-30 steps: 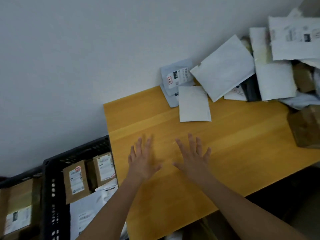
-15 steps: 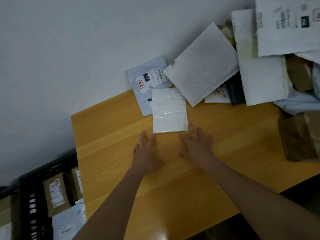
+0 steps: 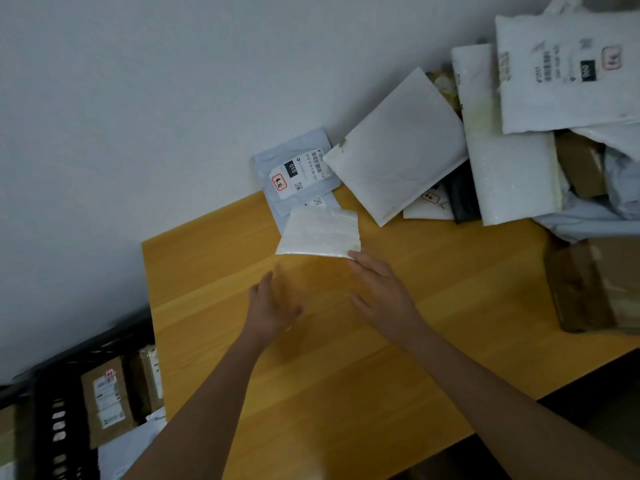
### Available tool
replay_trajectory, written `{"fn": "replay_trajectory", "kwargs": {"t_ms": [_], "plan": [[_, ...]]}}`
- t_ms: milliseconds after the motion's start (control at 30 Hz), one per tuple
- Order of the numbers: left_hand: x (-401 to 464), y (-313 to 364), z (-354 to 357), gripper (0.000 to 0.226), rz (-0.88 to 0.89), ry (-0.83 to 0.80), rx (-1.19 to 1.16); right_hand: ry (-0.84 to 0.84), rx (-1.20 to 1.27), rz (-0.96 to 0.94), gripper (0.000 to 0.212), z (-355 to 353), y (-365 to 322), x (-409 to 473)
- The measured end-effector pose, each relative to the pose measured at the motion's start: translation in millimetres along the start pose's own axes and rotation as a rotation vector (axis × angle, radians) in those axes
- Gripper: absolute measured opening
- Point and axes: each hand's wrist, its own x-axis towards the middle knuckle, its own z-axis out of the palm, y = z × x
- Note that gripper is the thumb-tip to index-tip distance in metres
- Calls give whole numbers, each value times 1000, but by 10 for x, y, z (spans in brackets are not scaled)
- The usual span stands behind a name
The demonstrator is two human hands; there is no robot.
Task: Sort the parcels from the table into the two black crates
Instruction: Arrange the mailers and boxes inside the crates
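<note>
- The small white parcel [image 3: 320,233] lies on the wooden table [image 3: 346,393], its near right corner tilted up at the fingertips of the right hand [image 3: 382,296]; the left hand [image 3: 272,306] hovers well short of it.
- Behind it, a grey mailer [image 3: 294,168] carries a label reading "010".
- The right hand's fingers are straight, touching that corner; the left, blurred, is loosely spread, holding nothing.
- A black crate [image 3: 52,410] with labelled brown parcels sits at lower left.

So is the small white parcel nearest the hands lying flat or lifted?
Partly lifted: the small white parcel tilts, its near edge raised off the table at the right hand fingertips.
</note>
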Motion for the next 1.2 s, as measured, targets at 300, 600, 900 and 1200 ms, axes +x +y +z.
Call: {"fn": "replay_trajectory", "kwargs": {"t_ms": [300,600,900,1200], "plan": [[-141,116,-94,28,8,5,-446,546,623,442,22,-244,-434,163],[-156,-119,33,63,-186,-175,-550,-86,180,739,58,231,224,-117],[-132,-269,129,58,-225,137,-632,-232,-166,580,25,313,177,-108],[-172,-346,124,18,-248,132,-445,-258,-187,370,58,509,171,-94]]}}
